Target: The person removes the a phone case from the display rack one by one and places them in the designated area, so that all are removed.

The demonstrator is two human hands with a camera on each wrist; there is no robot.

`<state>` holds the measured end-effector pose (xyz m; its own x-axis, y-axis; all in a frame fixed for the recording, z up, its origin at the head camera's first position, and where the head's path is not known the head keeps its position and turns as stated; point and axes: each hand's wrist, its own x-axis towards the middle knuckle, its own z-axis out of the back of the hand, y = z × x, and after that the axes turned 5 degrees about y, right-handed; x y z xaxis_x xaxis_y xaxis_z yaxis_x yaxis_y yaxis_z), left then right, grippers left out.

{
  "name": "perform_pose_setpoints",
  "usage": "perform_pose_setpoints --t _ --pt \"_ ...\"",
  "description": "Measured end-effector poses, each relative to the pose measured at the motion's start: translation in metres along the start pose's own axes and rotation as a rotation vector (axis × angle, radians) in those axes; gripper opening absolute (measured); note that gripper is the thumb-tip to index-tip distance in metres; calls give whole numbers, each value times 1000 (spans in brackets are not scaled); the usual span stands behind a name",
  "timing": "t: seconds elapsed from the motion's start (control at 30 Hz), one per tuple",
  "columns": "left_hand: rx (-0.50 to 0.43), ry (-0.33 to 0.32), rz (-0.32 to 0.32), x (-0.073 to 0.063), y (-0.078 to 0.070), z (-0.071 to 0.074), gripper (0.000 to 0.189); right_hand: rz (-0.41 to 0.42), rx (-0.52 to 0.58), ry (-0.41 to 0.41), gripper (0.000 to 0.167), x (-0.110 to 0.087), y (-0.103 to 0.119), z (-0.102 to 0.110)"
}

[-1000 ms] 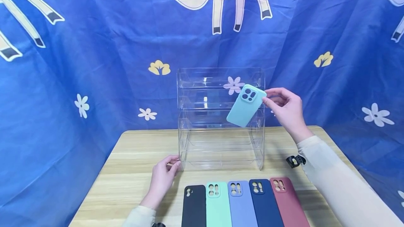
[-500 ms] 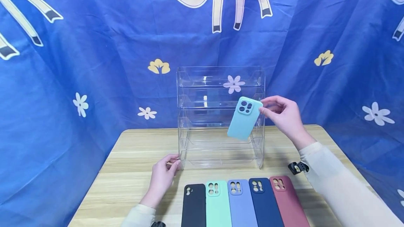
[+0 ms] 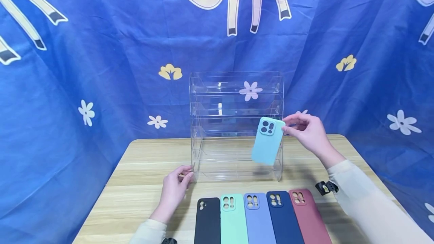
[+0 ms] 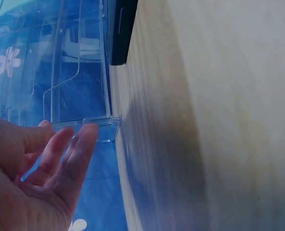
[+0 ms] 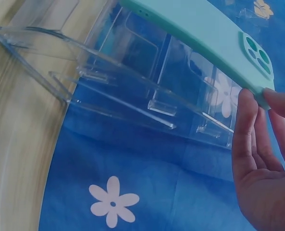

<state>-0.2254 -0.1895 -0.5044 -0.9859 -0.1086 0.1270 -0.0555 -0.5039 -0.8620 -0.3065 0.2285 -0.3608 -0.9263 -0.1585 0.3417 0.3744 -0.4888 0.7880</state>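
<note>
My right hand [image 3: 309, 133] pinches a light turquoise phone case [image 3: 268, 142] by its upper right corner, thumb on one side and fingers on the other. The case hangs tilted, camera cutouts up, in front of the right half of a clear tiered acrylic display rack [image 3: 237, 178]. In the right wrist view, the turquoise case [image 5: 200, 29] is apart from the rack's side panel [image 5: 123, 70]. My left hand [image 3: 174, 189] is at the rack's lower left side. In the left wrist view, the left hand's fingertips [image 4: 90, 129] touch the side panel's edge, lightly bent.
A row of phone cases lies on the wooden table [image 3: 135, 183] before the rack: black [image 3: 208, 221], mint green [image 3: 234, 221], periwinkle [image 3: 261, 221], navy [image 3: 285, 217] and dark red [image 3: 310, 215]. A blue printed curtain [image 3: 118, 67] hangs behind and at both sides.
My right hand has lowered the turquoise case from the rack's upper tiers towards its lower ones, and the case now hangs more upright. The left hand stays at the rack's side.
</note>
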Motion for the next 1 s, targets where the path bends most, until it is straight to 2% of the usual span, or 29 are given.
perform_pose_setpoints --t 0.33,0.6,1.0 --pt "-9 6 10 1 2 0 24 -19 43 15 29 -11 -14 16" --pt "-13 6 3 1 1 -1 24 -26 22 10 27 -19 -27 31" --pt "-12 5 2 1 2 0 24 -107 39 42 31 -39 -43 44"
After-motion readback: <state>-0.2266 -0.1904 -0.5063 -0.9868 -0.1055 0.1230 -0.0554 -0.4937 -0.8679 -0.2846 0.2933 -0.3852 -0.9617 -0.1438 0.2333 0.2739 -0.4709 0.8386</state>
